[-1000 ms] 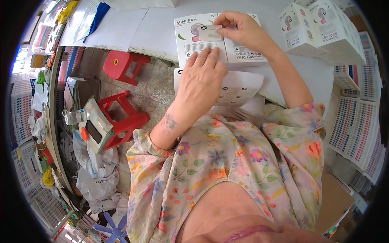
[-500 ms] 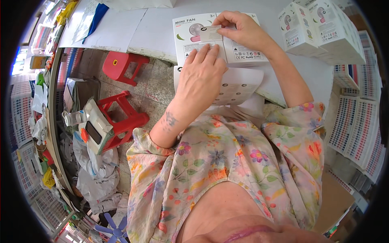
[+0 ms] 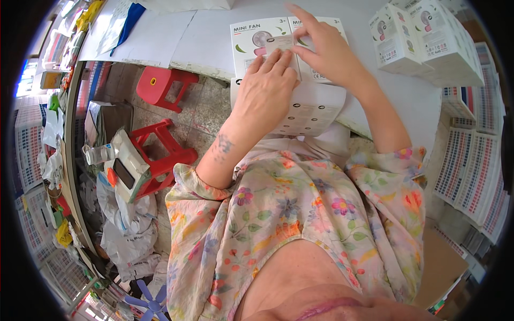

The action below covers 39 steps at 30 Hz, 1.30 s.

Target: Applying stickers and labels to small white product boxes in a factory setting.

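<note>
Two white mini fan boxes lie side by side at the table's near edge, a left box [image 3: 242, 56] and a right box [image 3: 338, 38]. A small pale sticker [image 3: 279, 43] sits on the left box near its right edge. My left hand [image 3: 265, 91] lies flat with fingers outstretched, their tips pressing on the sticker's lower part. Above the right box, my right hand [image 3: 329, 53] is raised with fingers spread, holding nothing I can see. A pale sheet of stickers [image 3: 316, 109] hangs curved over the table edge below the boxes, partly covered by my left hand.
More white fan boxes [image 3: 450, 51] stand at the table's right. On the left are a red stool [image 3: 155, 88] and another red stool [image 3: 179, 156], with a phone [image 3: 124, 174] on a package beside it. Printed card stacks [image 3: 463, 166] fill the far right.
My right hand has let go of the sticker's upper edge and lifted, its fingers spreading. My left hand has slid slightly up onto the sticker. The sticker sheet has shifted slightly upward.
</note>
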Motion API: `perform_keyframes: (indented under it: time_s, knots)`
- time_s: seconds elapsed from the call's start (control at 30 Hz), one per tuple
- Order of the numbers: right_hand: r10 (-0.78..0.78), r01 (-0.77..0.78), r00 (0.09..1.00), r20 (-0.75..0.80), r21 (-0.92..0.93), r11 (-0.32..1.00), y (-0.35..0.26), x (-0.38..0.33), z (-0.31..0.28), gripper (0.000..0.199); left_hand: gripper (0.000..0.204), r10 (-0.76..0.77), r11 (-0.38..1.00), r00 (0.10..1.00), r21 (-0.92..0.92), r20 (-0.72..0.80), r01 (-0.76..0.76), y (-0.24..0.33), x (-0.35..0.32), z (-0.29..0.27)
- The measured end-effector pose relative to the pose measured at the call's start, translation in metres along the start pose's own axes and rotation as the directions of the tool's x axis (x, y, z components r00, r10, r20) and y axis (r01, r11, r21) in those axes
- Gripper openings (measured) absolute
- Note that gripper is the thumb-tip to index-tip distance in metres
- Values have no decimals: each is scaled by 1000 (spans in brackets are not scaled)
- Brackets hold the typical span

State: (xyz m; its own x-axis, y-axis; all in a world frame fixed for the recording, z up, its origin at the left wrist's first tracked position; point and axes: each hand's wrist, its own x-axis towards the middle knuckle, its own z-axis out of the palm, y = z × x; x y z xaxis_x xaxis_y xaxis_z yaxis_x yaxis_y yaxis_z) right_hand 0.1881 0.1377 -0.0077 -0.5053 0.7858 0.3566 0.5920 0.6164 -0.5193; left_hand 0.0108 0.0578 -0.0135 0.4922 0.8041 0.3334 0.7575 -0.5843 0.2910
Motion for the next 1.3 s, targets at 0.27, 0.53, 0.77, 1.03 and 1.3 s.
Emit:
perform_keyframes:
  time_s: [0.27, 0.53, 0.77, 1.03, 1.3]
  knots:
    - [-180, 217, 969, 168, -236, 947, -6, -31, -8, 55, 15, -2, 999, 1000, 41, 23, 1, -22, 9, -14]
    - [-50, 151, 975, 216, -480, 864, -1, -29, -2, 66, 13, 49, 999, 995, 21, 89, -51, -26, 11, -14]
    - [26, 93, 972, 233, -485, 870, -6, -70, -16, 69, 15, 35, 999, 995, 23, 95, -38, -30, 8, -9]
    - [270, -271, 961, -55, -17, 962, 24, -107, -17, 61, 15, 32, 999, 994, 22, 106, -35, -32, 6, -12]
    - [551, -457, 834, -26, 528, 716, 31, -92, -13, 61, 15, -279, 929, 958, -236, 61, 285, -32, -31, -17]
